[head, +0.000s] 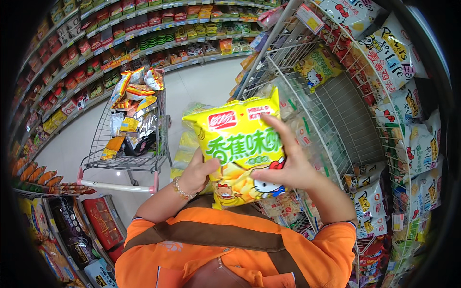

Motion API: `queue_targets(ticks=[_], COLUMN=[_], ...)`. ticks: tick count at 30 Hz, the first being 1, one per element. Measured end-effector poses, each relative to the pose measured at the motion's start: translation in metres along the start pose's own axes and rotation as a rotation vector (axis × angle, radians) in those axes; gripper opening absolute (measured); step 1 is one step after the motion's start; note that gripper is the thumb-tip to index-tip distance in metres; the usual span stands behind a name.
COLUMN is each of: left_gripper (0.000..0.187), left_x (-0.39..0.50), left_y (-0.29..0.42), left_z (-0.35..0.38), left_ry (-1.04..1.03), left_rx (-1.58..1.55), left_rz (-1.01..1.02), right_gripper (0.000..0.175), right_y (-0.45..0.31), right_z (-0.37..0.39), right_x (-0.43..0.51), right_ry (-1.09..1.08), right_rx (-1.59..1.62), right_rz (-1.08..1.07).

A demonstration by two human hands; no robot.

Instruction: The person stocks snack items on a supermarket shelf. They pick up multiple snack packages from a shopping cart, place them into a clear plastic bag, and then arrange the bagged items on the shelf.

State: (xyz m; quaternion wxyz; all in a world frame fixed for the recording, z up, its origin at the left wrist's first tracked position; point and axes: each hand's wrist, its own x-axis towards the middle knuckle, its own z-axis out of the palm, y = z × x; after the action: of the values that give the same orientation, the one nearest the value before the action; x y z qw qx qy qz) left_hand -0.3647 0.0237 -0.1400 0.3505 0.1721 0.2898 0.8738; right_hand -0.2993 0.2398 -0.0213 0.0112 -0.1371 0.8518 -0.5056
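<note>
A yellow snack bag [241, 151] with green lettering and cartoon figures is held upright in front of my chest. My left hand [197, 172], with a beaded bracelet at its wrist, grips the bag's left edge, thumb on the front. On the other side, my right hand [291, 158] holds the right edge, its thumb and a finger pressed on the front. Just right of the bag stands a wire display basket [345, 140], where a similar yellow bag [318, 68] lies near the far end. White snack bags [367, 201] are piled at its near end.
A wire shopping cart [115, 185] loaded with snack packs stands on the left. Shelves [155, 46] of packaged food curve behind it. Upright wire racks [378, 118] with more snack bags line the right side. Boxed goods [102, 223] sit at the lower left.
</note>
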Motion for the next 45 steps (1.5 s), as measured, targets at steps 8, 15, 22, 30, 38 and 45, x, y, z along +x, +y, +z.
queue_targets(ticks=[8,15,22,30,38,45], left_gripper=[0.076,0.064,0.053,0.055,0.042,0.033], left_x=[0.017,0.028,0.027,0.01,-0.001,-0.014], left_y=[0.015,0.015,0.007,0.021,0.023,0.024], left_z=[0.0,0.0,-0.005,-0.012,-0.014,-0.009], left_ry=[0.065,0.169,0.203,0.117,0.074,-0.009], left_rx=[0.045,0.036,-0.043,0.02,-0.07,-0.044], left_rz=[0.016,0.054,0.048,-0.003,-0.008,-0.068], right_gripper=[0.07,0.092,0.087,0.087,0.024,0.072], right_y=[0.082,0.219,0.243,0.147,0.058,0.129], right_z=[-0.164,-0.231,-0.219,-0.211,-0.065,0.067], right_x=[0.027,0.096,0.109,0.071,0.005,0.001], right_ry=[0.941,1.064,0.881,0.664,-0.137,-0.613], right_rx=[0.644,-1.054,-1.12,-1.113,-0.374,-0.663], right_rz=[0.16,-0.081,0.501,0.653,-0.018,-0.046])
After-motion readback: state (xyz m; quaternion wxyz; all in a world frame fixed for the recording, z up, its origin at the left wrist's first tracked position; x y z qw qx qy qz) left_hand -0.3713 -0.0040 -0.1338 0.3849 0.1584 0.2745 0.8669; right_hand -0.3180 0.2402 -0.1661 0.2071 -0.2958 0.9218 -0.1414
